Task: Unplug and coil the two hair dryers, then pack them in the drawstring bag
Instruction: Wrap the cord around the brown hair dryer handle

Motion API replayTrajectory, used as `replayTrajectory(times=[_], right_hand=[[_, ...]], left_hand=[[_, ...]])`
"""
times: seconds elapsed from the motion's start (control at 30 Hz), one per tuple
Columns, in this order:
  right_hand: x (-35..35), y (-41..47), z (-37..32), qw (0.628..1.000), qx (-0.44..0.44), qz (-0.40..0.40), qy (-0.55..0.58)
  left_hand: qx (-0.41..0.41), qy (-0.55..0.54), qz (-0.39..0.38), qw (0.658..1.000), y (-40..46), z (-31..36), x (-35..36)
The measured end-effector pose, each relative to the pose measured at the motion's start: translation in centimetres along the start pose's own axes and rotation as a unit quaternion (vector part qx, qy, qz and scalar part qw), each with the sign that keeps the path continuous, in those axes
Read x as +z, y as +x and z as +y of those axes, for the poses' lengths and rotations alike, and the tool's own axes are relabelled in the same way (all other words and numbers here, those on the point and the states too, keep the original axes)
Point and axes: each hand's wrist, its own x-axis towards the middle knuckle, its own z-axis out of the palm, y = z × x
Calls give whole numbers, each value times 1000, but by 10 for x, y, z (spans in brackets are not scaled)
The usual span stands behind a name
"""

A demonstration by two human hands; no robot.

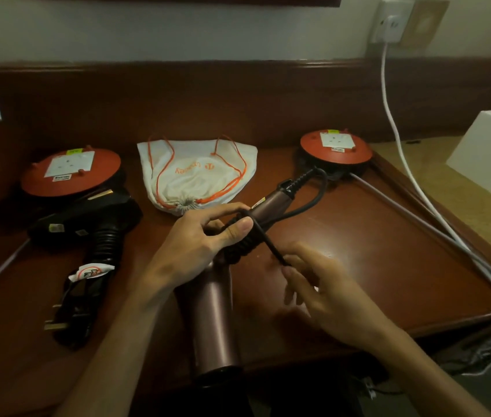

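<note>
The bronze hair dryer [211, 320] lies at the table's [373, 266] near edge, barrel toward the viewer, its handle slanting up and right toward the right orange socket reel [336, 150]. The left hand [199, 245] curls round the handle where black cord [268, 239] is wound; the right hand [325, 293], blurred, pinches the cord's free length. Behind lies the white drawstring bag [196, 173], cinched shut, contents hidden. On the left, the black hair dryer [87, 224] lies with its cord bundled, plug [56, 323] free.
</note>
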Motion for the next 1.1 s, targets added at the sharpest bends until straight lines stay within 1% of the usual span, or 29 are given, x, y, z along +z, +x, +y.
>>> replayTrajectory(times=[0.07, 0.13, 0.2, 0.3, 0.37, 0.43, 0.5, 0.57, 0.63, 0.7, 0.8, 0.87, 0.93, 1.0, 1.03, 1.1], right_hand=[[-8, -5, 2, 999, -8, -12, -33], [-11, -11, 2, 995, -38, -37, -88], [-13, -14, 5, 988, -33, -75, -131], [-15, -13, 10, 971, -30, -91, -218], [-19, -12, 12, 964, -32, -104, -244], [-22, -12, 8, 962, -35, -112, -247], [-27, -14, 5, 970, -22, -122, -208], [-40, -13, 4, 979, 36, -164, -113], [-57, -8, 7, 970, 92, -221, -40], [-69, 3, 16, 964, 104, -238, -50], [-72, 24, 28, 963, 93, -248, -57], [-71, 45, 31, 960, 87, -256, -67], [-73, 67, 31, 952, 73, -289, -75], [-71, 85, 36, 931, 52, -344, -114], [-71, 93, 36, 920, 56, -364, -133], [-76, 104, 29, 910, 68, -381, -147]], left_hand=[[1, 4, 5, 1000, -2, 1, 0], [1, 13, 4, 1000, -3, 0, 1], [-5, 30, -1, 1000, -4, -1, 1], [-6, 60, -14, 998, -6, 2, 3], [-6, 68, -14, 998, -6, 5, 5], [-5, 70, -6, 998, -7, 6, 7], [-3, 71, -10, 997, -8, 7, 9], [1, 77, -22, 997, -10, 7, 10], [14, 97, -33, 995, -11, 6, 11], [31, 123, -32, 991, -13, 3, 12], [48, 157, -20, 986, -17, -1, 11], [62, 177, -31, 982, -18, 1, 12], [76, 209, -47, 974, -18, 3, 15], [74, 259, -62, 961, -18, 6, 18], [65, 294, -68, 951, -19, 9, 20], [34, 381, -91, 920, -21, 17, 27]])
